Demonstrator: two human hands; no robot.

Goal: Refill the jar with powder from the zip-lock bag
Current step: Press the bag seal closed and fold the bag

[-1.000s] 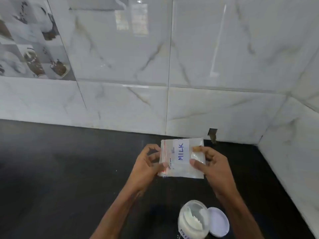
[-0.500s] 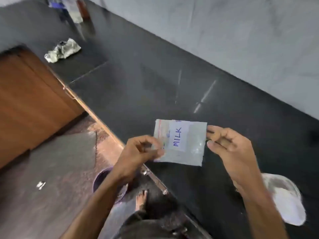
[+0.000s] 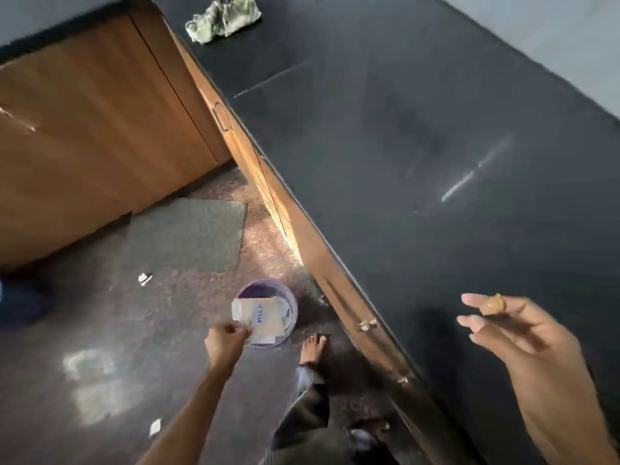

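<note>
Above floor bin: left fingers pinching bag.

The only readable writing is a handwritten blue word on the white label of the zip-lock bag. It reads "MILK", though the last letter is blurred and partly cut. It appears turned sideways. Nothing else carries legible text.

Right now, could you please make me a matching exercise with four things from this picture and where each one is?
Things:
1. zip-lock bag
2. crumpled cloth
3. purple bin
4. right hand

Places:
A. standing on the floor beside the cabinets
B. open, above the black counter
C. lying at the counter's far end
D. pinched in the left hand, over the bin

Pairs: 1-D, 2-C, 3-A, 4-B
</note>
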